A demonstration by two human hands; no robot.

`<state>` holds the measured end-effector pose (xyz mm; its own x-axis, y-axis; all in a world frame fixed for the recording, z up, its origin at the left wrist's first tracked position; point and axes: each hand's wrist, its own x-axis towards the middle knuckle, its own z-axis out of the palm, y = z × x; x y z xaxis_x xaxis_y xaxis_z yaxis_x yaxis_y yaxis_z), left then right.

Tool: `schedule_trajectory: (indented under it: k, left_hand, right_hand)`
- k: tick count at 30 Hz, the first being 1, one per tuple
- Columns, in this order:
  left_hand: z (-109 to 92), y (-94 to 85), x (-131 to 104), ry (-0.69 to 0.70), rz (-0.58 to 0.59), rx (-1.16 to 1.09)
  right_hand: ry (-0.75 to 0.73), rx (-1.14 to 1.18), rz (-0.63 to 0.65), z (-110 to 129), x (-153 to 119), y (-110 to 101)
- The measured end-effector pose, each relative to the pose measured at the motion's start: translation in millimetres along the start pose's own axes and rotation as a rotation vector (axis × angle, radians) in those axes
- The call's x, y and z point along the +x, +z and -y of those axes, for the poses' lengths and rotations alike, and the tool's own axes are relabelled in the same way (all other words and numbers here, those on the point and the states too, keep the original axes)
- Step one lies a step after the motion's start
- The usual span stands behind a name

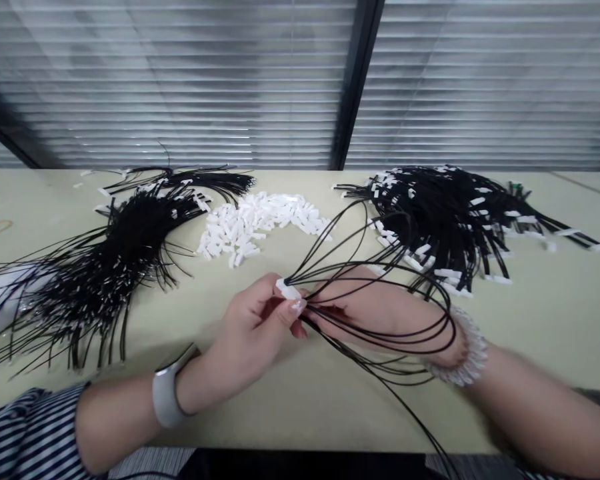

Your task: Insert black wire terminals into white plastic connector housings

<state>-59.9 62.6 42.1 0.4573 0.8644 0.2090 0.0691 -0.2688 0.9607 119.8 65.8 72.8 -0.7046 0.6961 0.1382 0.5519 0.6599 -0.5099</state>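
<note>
A white plastic connector (288, 289) is pinched between the thumb and fingers of my left hand (255, 323). Several thin black wires (380, 327) run out of it and loop to the right, with loose ends hanging past the table's front edge. Beside the connector, my right hand (365, 300) is closed on the wires close to where they enter it. The loops cross in front of that hand and hide part of its fingers.
White connectors (265, 220) lie heaped at the middle back of the table (300, 413). To the left spreads a bundle of loose black wires (130, 253). At the right is a pile of black wires with white connectors (445, 213). Blinds (205, 80) stand behind.
</note>
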Motion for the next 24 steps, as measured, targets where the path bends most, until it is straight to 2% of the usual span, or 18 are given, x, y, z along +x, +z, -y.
schedule_trajectory:
  k: [5, 8, 19, 24]
  left_hand:
    - [1.4, -1.3, -0.1, 0.047, -0.019, -0.013]
    - [1.9, -1.8, -0.3, 0.036, -0.01, -0.002]
    - [2.7, -0.8, 0.0, 0.027, 0.02, -0.087]
    - [2.4, -0.8, -0.5, 0.013, 0.032, -0.111]
  right_hand:
    - [0.012, 0.088, -0.01, 3.4, -2.7, -6.3]
    - [0.07, 0.178, 0.0, 6.6, -3.9, -9.2]
    - [0.175, 0.499, 0.082, 3.0, -6.0, -6.8]
    - [0.14, 0.479, 0.095, 6.7, -4.8, -9.3]
